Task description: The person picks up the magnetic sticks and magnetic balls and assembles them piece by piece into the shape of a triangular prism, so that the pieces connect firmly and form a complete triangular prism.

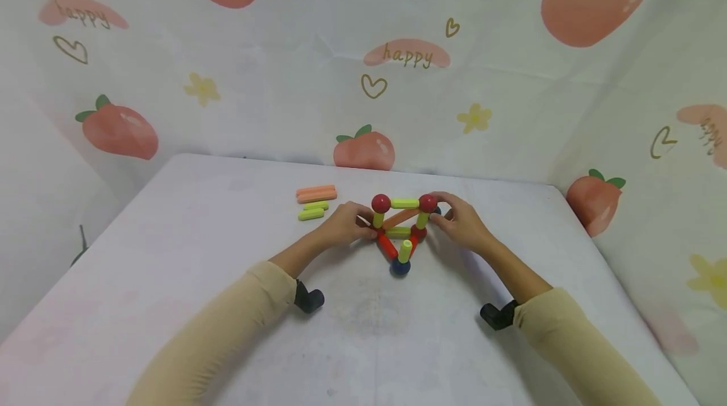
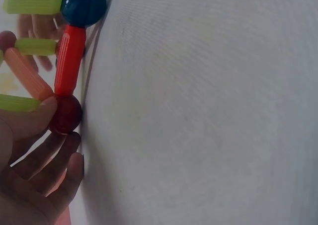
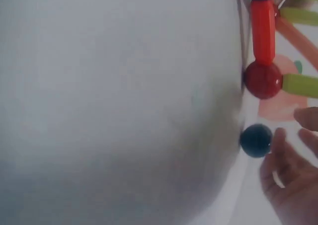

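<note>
A frame of magnetic sticks and balls stands on the table. Its top yellow-green stick (image 1: 404,203) joins two red balls, and an orange stick (image 1: 401,218) runs diagonally. Two red sticks meet at the front blue ball (image 1: 401,266), which carries an upright yellow-green stick (image 1: 404,251). My left hand (image 1: 343,224) pinches the lower left red ball (image 2: 66,114) between thumb and fingers. My right hand (image 1: 461,224) is at the frame's right side, fingers loosely bent and spread. Its fingertips are right at a separate blue ball (image 3: 256,140) on the table, with the thumb apart from it.
Orange sticks (image 1: 316,194) lie side by side at the back, left of the frame. Two short yellow-green sticks (image 1: 312,210) lie just in front of them. A fruit-printed cloth (image 1: 295,90) hangs behind the white table (image 1: 227,216). Black wrist mounts (image 1: 309,298) jut from both sleeves.
</note>
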The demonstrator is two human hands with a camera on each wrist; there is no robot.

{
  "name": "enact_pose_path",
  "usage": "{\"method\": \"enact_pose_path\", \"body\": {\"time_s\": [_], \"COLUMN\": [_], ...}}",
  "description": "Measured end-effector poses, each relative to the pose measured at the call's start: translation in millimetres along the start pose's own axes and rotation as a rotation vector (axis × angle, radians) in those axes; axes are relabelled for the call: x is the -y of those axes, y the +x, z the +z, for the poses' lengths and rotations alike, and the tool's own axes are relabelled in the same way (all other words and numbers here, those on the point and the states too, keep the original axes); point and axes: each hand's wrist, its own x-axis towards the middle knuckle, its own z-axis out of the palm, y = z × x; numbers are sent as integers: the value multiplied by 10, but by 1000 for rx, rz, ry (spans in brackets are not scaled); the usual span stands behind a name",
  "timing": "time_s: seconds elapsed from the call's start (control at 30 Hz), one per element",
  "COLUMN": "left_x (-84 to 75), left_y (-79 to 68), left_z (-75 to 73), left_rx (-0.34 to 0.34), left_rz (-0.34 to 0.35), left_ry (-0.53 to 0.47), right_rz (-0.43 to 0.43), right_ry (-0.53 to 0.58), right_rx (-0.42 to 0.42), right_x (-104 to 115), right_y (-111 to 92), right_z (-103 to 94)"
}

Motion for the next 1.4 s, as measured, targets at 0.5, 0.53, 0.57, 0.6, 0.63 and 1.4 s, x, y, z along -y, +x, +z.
{"method": "enact_pose_path", "body": {"time_s": [0.5, 0.53, 0.57, 0.6, 0.63, 1.4], "left_x": [-8, -6, -5, -1, 0, 16], "left_y": [-6, -5, -3, 1, 2, -1], "left_z": [-7, -9, -10, -12, -14, 0], "left_rx": [3, 2, 1, 2, 2, -1], "left_rz": [5, 3, 2, 2, 1, 7], "left_ry": [29, 29, 28, 28, 29, 28], "right_rz": [28, 11, -8, -27, -49, -330], "right_ry": [-12, 12, 36, 56, 77, 179], "right_rx": [-45, -69, -94, -118, -139, 188], "right_x": [-75, -53, -24, 4, 37, 567], "right_y": [-5, -25, -47, -67, -88, -509], "right_z": [-110, -153, -196, -236, -270, 27]}}
